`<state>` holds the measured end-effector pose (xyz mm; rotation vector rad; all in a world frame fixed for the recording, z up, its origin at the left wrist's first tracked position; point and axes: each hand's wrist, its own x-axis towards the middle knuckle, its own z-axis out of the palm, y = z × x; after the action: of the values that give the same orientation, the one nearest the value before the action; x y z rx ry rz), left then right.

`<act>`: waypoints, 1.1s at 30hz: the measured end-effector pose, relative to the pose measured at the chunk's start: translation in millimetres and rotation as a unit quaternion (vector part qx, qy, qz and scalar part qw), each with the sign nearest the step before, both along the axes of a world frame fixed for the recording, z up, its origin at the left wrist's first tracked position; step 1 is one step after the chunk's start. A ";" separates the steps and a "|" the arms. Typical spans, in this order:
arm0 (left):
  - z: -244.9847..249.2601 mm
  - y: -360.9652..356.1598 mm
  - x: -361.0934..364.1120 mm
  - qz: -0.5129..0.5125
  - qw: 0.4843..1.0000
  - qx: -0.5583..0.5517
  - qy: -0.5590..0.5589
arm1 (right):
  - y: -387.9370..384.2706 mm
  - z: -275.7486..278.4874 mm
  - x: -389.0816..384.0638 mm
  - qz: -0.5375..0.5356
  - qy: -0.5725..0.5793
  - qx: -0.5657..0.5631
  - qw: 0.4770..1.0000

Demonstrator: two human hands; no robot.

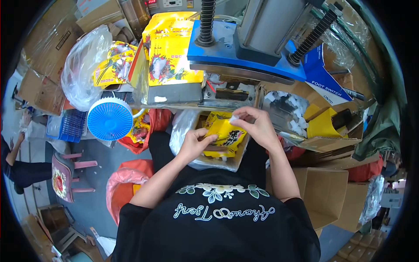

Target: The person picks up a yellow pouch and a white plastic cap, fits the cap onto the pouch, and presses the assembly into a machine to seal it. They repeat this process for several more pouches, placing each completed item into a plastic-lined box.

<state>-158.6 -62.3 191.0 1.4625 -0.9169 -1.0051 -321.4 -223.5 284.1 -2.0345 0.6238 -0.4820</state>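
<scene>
Over my lap, my left hand (195,143) pinches the lower left edge of a yellow printed plastic pouch (223,130) between thumb and fingers. At the pouch's upper right corner, my right hand (256,125) has its thumb and forefinger closed on a small white scrap (234,118). More yellow pouches lie beneath, inside an open cardboard box (239,158) with clear plastic lining at its left side. The pouch in my hands has dark print near its right end.
Ahead stands a press with a blue plate (227,52) above a metal die (229,94). Stacked yellow pouches (172,52) sit left of it, near a blue fan (110,118). White scraps (297,111) fill a spot at right. Another person's arm (18,142) shows far left.
</scene>
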 end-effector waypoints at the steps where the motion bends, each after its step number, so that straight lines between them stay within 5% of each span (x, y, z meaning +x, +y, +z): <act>1: 0.5 -3.9 -0.2 -0.002 0.999 0.017 0.027 | -1.9 -3.8 -0.1 -0.020 -0.015 0.028 0.999; 2: 1.4 -11.5 2.8 -0.005 0.999 0.040 -0.005 | -7.1 -1.7 -4.7 -0.028 -0.020 0.069 0.997; 7: 24.7 -58.2 -0.9 0.064 0.977 0.000 0.202 | -58.1 -10.7 -39.9 -0.213 0.013 -0.111 0.971; 10: 26.2 -76.2 0.0 0.072 0.943 -0.016 0.323 | -80.9 -21.4 -54.0 -0.226 0.068 -0.165 0.958; 16: 34.9 -76.1 -0.1 0.081 0.949 -0.009 0.303 | -80.8 -50.0 -39.6 -0.198 0.066 -0.284 0.936; 19: 43.5 -74.5 38.2 0.041 0.999 0.010 0.009 | -81.9 -48.0 -40.9 -0.197 0.045 -0.227 0.953; 21: 55.9 -75.3 80.9 0.117 0.977 -0.022 -0.179 | -83.9 -54.1 -43.7 -0.206 0.004 -0.187 0.961; 23: 32.1 -79.7 120.4 0.233 0.811 -0.113 -0.525 | -80.8 -51.5 -46.3 -0.219 -0.008 -0.146 0.965; 24: 19.0 -65.8 127.6 0.160 0.840 -0.012 -0.519 | -80.2 -52.9 -46.6 -0.226 -0.020 -0.131 0.965; 25: 24.9 -54.6 113.5 0.150 0.799 0.022 -0.582 | -82.9 -54.1 -48.3 -0.220 -0.025 -0.129 0.967; 28: 30.9 -21.3 89.3 0.157 0.783 -0.049 -0.600 | -77.8 -52.5 -53.2 -0.209 -0.033 -0.113 0.971; 33: 39.0 -8.9 93.4 0.227 0.889 -0.099 -0.386 | -54.7 -25.9 -38.1 -0.186 -0.092 0.000 0.978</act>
<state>-65.2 -71.2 230.0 1.8083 -1.1042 0.0558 -359.5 -278.2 258.1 -1.8483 0.8937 -0.8795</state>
